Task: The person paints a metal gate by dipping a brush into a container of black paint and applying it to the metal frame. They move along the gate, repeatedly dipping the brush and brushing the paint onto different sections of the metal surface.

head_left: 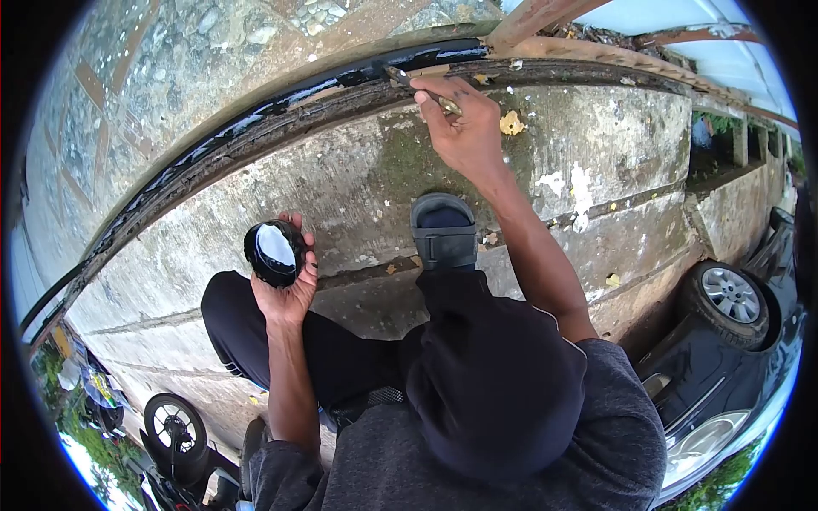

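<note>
A round container of glossy black paint [275, 254] rests in my left hand [292, 281], with the fingers wrapped around its side. Pale sky reflects off the paint's surface. My right hand [464, 123] pinches a paintbrush [443, 105] by its handle, the bristles pointing up and left. Its tip is at the long metal rail [443, 53], which is wet black along much of its length. Brownish unpainted patches show on the rail's near side close to the brush. Dark smudges mark the fingers of my right hand.
A stone-set wall [213, 51] rises behind the rail. Rusty brown bars [528, 21] slant at upper right. My sandaled foot [445, 234] stands on the stained concrete ledge [341, 162]. A dark car [724, 341] is at right, a motorcycle wheel [175, 433] at lower left.
</note>
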Tool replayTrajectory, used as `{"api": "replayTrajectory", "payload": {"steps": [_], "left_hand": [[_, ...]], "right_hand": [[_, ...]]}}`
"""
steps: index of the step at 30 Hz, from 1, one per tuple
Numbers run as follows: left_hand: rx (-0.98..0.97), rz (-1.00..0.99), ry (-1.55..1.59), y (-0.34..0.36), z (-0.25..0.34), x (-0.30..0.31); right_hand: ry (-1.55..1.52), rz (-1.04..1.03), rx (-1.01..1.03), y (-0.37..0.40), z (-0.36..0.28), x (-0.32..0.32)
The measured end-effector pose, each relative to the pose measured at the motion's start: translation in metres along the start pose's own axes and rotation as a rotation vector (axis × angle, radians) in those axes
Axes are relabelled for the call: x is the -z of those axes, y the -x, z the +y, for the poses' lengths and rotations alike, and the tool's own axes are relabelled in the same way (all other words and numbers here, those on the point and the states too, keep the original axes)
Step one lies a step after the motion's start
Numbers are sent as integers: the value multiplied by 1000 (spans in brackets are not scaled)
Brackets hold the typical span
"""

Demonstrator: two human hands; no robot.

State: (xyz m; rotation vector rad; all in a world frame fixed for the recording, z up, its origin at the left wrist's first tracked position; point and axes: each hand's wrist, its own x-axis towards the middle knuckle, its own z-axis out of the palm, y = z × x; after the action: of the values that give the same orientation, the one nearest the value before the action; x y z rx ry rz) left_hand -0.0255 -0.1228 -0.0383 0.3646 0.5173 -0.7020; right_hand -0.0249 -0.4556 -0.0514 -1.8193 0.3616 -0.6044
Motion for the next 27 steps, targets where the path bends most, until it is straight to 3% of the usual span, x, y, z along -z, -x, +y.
{"api": "replayTrajectory", "payload": {"steps": [3,6,9,12,17,20,27], "left_hand": [[23,-33,2,0,-1,-2],[-16,22,3,2,1,-7],[-20,1,7,2,4,-7],[-6,-51,28,-3,3,-15],[-39,-33,79,-19,2,-26],[-34,-19,91,-24,3,-31],[-47,25,130,-29,18,-28]], "right_hand": [[122,-57,97,5,9,-7],[213,-8,60,7,11,5],[61,79,7,-10,-35,26],[171,-112,175,-21,-68,32],[362,-387,198,-5,-14,-4],[298,-280,296,-5,12,-22],[395,-388,255,-8,-9,1]]}}
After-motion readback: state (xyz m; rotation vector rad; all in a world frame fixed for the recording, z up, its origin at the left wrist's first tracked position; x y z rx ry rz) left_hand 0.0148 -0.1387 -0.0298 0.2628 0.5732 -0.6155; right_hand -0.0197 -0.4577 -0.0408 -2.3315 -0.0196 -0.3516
